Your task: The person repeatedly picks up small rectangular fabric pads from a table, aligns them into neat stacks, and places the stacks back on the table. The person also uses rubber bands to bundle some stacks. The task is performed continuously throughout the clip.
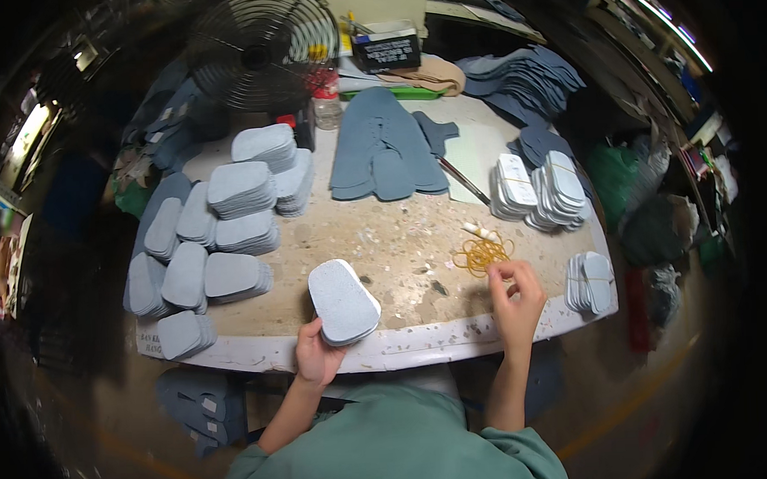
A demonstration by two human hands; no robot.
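My left hand is closed around the lower left of a small stack of pale grey-blue shoe-insole-shaped pads, lifted near the table's front edge. The top pad is speckled, and a white edge shows beneath it. My right hand is bent with thumb and fingertips drawn together, right at the near edge of a tangle of yellow rubber bands. Whether a band is between those fingertips is too small to tell. Just behind the bands lies a small white tube.
Several stacks of grey pads fill the table's left side. Banded stacks stand at the right, another stack near the front corner. Blue-grey cut pieces lie at the back, near a fan and a bottle.
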